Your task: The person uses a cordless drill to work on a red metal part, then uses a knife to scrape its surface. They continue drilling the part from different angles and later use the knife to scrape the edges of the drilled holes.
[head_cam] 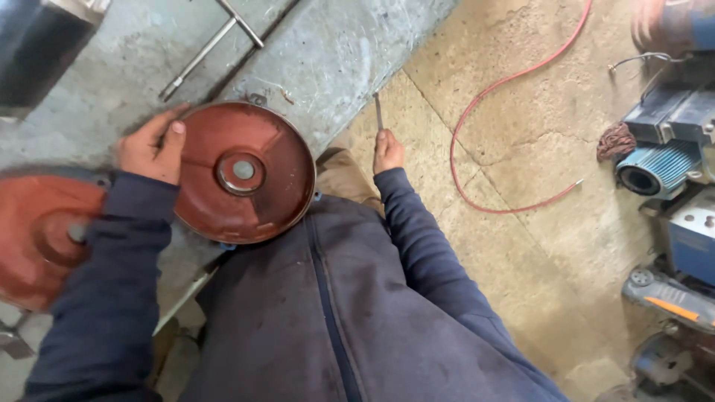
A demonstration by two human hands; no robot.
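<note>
On the tabletop [328, 52] the disc [244, 173] lies at the near edge. A second disc [41, 234] lies left of it, a T-shaped rod [208, 46] behind it. Right of it, on the floor [521, 246], a hose [491, 112] curls; machines [670, 149] stand beyond the hose.

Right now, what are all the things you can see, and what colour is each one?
Round metal cover: one, rusty red, on the grey bench in front of the person.
Second round cover: one, rusty red, at the left edge, blurred.
T-shaped metal tool: one, grey, lying at the top of the bench.
Bench: one, grey, upper left.
Hose: one, red, curled on the tan floor.
Rag: one, dark red, beside the machines.
Ribbed motor part: one, blue, at the right edge.
Thin metal rod: one, grey, held in the right hand.
Left hand: resting on the round cover's rim.
Right hand: gripping the rod.
</note>
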